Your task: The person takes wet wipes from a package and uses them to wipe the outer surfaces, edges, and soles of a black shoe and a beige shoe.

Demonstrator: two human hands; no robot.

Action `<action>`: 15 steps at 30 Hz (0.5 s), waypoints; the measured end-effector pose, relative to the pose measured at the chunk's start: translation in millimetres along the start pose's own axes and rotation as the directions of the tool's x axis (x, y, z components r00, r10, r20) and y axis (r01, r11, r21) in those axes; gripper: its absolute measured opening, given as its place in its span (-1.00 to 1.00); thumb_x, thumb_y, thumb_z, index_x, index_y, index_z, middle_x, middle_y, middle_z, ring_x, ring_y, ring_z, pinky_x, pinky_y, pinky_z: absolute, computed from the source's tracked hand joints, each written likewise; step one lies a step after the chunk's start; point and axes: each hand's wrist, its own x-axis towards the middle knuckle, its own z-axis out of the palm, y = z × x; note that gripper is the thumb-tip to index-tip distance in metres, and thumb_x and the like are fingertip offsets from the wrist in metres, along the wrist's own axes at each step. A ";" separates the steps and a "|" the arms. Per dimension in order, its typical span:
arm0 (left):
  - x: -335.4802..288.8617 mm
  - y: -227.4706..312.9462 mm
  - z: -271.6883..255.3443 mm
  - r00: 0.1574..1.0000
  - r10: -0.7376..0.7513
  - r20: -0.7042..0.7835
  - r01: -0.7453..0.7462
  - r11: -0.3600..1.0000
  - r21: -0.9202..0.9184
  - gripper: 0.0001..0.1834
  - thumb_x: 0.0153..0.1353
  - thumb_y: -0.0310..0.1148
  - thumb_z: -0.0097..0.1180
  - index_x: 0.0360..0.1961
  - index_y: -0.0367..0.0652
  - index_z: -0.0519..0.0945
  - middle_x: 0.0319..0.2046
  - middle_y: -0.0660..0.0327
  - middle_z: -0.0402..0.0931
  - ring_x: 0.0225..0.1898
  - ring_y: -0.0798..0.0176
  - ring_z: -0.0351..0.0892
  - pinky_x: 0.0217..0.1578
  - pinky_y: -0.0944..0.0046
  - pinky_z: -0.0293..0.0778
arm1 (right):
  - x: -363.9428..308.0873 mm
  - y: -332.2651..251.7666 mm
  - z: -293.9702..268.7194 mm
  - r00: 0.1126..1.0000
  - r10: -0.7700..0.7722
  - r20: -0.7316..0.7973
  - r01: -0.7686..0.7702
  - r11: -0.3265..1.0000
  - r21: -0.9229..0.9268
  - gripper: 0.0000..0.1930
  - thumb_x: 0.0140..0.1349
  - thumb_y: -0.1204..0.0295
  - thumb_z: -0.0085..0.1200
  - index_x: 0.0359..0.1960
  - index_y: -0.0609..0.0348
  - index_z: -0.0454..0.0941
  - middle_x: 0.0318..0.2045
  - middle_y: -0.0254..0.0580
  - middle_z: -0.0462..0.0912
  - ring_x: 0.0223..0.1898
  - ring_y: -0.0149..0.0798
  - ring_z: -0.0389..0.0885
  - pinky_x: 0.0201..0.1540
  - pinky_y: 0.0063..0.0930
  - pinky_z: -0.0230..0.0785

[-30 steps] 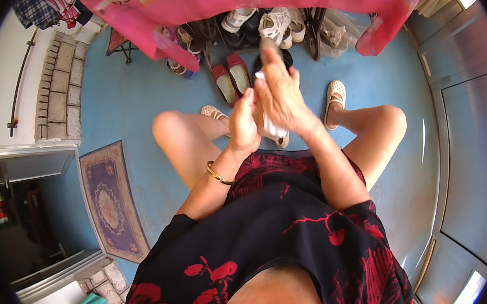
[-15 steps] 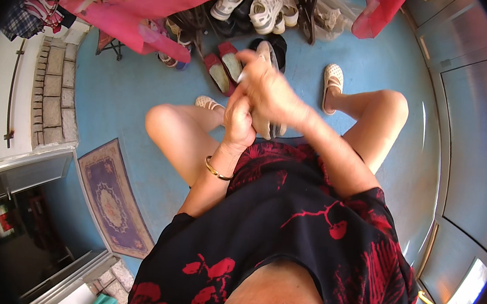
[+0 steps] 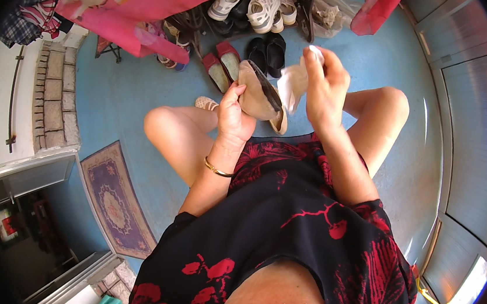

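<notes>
My left hand (image 3: pixel 236 115) grips a beige shoe (image 3: pixel 256 92) with a dark inside, its thumb along the near side. The shoe is held tilted above the floor, in front of my lap. Just to its right, my right hand (image 3: pixel 327 90) is raised, pinching a white tissue (image 3: pixel 292 85) that hangs down on its left and shows at the fingertips. Tissue and shoe lie close together in view; whether they touch I cannot tell. On the floor beyond are a pair of red shoes (image 3: pixel 227 55) with pale insoles and a pair of black shoes (image 3: pixel 275 52).
A rack with white sneakers (image 3: pixel 262 13) and dark shoes stands ahead, partly under a pink cloth (image 3: pixel 152 2). A clear plastic bag (image 3: pixel 330 17) sits beside it. A patterned mat (image 3: pixel 115 201) lies at left on the blue floor (image 3: pixel 120 93). Grey cabinet doors (image 3: pixel 475 116) line the right.
My hands, close together over the shoe before, have come apart. The right hand has moved right with the tissue; the shoe in my left hand now shows its side and opening.
</notes>
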 end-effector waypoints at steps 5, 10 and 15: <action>-1.1 -2.7 -3.0 0.944 -0.153 0.291 0.181 0.981 -0.070 -0.69 0.28 -0.31 -0.24 -0.05 -0.20 0.43 -0.08 0.21 0.48 -0.02 0.25 0.45 0.07 0.23 0.35 | -36.3 15.8 15.5 0.480 -0.827 0.293 0.877 0.456 -0.147 -0.80 -0.11 0.53 0.12 -0.38 0.21 0.47 -0.30 -0.11 0.52 -0.28 -0.11 0.51 -0.25 -0.27 0.37; -20.4 -13.4 1.0 0.952 -0.153 0.264 0.174 0.983 -0.058 -0.67 0.34 -0.22 -0.26 -0.07 -0.20 0.42 -0.09 0.23 0.45 -0.02 0.33 0.42 0.06 0.31 0.34 | -30.7 30.1 23.5 0.463 -0.655 0.597 0.885 0.310 -0.347 -0.79 -0.21 0.38 0.10 -0.49 0.17 0.44 -0.42 -0.18 0.47 -0.32 -0.13 0.47 -0.17 -0.26 0.29; -25.8 -21.9 11.7 0.975 0.006 0.224 -0.021 0.998 0.064 -0.67 0.31 -0.23 -0.10 0.02 -0.16 0.36 0.02 0.22 0.37 0.08 0.28 0.34 0.11 0.20 0.30 | -23.1 16.5 34.4 0.770 -0.424 0.478 0.632 0.616 -0.471 -0.90 0.01 0.45 0.08 -0.51 0.17 0.42 -0.49 -0.06 0.47 -0.41 0.06 0.48 -0.41 -0.14 0.36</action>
